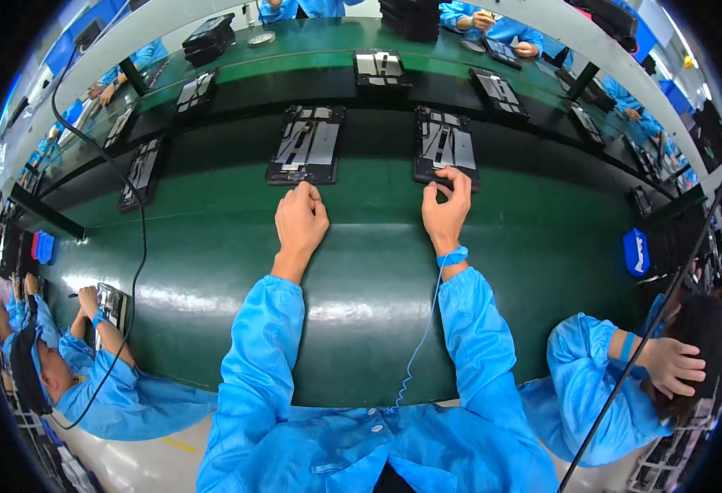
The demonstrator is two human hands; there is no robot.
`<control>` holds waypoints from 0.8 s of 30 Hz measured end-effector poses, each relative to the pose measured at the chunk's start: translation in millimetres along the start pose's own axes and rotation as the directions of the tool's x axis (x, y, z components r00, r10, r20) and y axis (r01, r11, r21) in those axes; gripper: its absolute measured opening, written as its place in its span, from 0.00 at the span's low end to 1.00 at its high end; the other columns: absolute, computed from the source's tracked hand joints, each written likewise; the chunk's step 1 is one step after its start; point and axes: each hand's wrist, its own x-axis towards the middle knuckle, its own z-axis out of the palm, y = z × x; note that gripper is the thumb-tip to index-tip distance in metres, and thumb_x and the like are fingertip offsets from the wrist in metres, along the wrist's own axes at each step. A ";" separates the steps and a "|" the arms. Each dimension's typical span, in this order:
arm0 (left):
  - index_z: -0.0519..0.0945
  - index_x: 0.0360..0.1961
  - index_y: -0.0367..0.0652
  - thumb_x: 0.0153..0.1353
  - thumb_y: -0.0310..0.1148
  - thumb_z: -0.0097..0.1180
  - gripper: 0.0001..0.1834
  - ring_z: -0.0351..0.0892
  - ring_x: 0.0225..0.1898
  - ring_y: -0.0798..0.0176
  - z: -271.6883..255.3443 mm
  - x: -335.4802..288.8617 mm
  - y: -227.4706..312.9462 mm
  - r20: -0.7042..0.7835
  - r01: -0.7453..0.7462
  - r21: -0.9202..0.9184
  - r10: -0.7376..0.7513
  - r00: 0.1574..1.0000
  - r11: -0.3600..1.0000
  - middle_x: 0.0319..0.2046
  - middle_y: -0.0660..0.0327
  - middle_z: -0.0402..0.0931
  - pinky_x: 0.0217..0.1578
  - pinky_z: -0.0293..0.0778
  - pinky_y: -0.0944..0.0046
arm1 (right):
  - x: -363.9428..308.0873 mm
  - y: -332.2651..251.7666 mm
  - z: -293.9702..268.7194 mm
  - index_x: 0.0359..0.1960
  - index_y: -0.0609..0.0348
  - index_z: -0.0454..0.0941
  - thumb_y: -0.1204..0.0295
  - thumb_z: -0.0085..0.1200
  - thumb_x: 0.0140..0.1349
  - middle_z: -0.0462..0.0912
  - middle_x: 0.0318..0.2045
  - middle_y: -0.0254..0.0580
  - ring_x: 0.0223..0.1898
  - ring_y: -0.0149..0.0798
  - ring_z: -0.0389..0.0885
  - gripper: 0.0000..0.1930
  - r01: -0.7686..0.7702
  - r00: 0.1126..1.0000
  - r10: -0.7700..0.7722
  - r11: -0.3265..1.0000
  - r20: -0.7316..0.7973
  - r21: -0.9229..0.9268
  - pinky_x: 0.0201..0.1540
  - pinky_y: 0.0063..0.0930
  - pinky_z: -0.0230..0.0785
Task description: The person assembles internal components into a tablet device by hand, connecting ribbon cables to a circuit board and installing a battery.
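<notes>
Two opened tablets with bared insides lie side by side on the green bench. My left hand (302, 218) is closed, fingers curled, just at the lower edge of the left tablet (320, 144); whatever it holds is hidden. At the right tablet (451, 144), my right hand (446, 209) bends thumb and forefinger toward each other over the lower edge. Anything pinched there is too small to make out. A blue wrist strap (453, 256) circles my right wrist, and its coiled cord (414, 361) runs down toward my smock.
More opened tablets stand along the dark shelf strip, one tablet (380, 67) in the middle. A further tablet (141, 172) lies left. Co-workers in blue sit at both sides and opposite. Blue bins (636, 251) stand at the right end. Black cables hang at both sides.
</notes>
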 end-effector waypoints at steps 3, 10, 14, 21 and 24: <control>0.76 0.35 0.45 0.59 0.21 0.62 0.08 0.79 0.33 0.49 1.5 -0.3 2.7 0.000 -0.023 -0.017 0.023 1.000 1.000 0.25 0.59 0.76 0.38 0.73 0.47 | 2.3 -6.1 -3.3 0.49 0.61 0.82 0.85 0.59 0.61 0.81 0.59 0.53 0.61 0.52 0.84 0.14 0.059 0.998 -0.058 0.998 -0.027 0.017 0.56 0.42 0.84; 0.76 0.35 0.45 0.59 0.20 0.61 0.08 0.79 0.34 0.48 3.7 -2.2 0.4 0.017 -0.055 -0.045 0.055 0.998 0.997 0.27 0.58 0.77 0.38 0.73 0.47 | 11.6 5.4 -13.0 0.53 0.63 0.82 0.91 0.50 0.57 0.79 0.65 0.57 0.66 0.60 0.81 0.22 0.155 0.988 -0.154 0.985 0.019 -0.080 0.65 0.42 0.80; 0.76 0.36 0.45 0.60 0.20 0.61 0.08 0.79 0.34 0.48 4.6 -3.5 2.7 0.006 -0.058 -0.059 0.059 0.998 0.997 0.27 0.58 0.77 0.39 0.74 0.47 | 18.4 12.6 -11.7 0.59 0.62 0.82 0.92 0.48 0.57 0.79 0.66 0.57 0.69 0.61 0.79 0.27 0.196 0.980 -0.199 0.976 -0.021 -0.093 0.69 0.44 0.77; 0.77 0.36 0.44 0.61 0.20 0.61 0.07 0.80 0.35 0.48 3.4 -5.3 -2.3 0.012 -0.080 -0.066 0.081 0.997 0.995 0.28 0.58 0.77 0.39 0.74 0.47 | 29.3 14.5 -16.7 0.61 0.60 0.82 0.92 0.52 0.61 0.78 0.67 0.56 0.68 0.59 0.79 0.27 0.274 0.957 -0.289 0.922 -0.015 -0.273 0.68 0.47 0.77; 0.78 0.36 0.44 0.61 0.20 0.61 0.07 0.80 0.35 0.48 1.1 -6.4 -3.6 0.021 -0.063 -0.086 0.065 0.998 0.994 0.28 0.58 0.77 0.39 0.75 0.47 | 35.2 22.3 -18.2 0.60 0.59 0.84 0.90 0.56 0.62 0.79 0.65 0.54 0.64 0.56 0.82 0.24 0.215 0.967 -0.240 0.946 -0.080 -0.243 0.62 0.44 0.81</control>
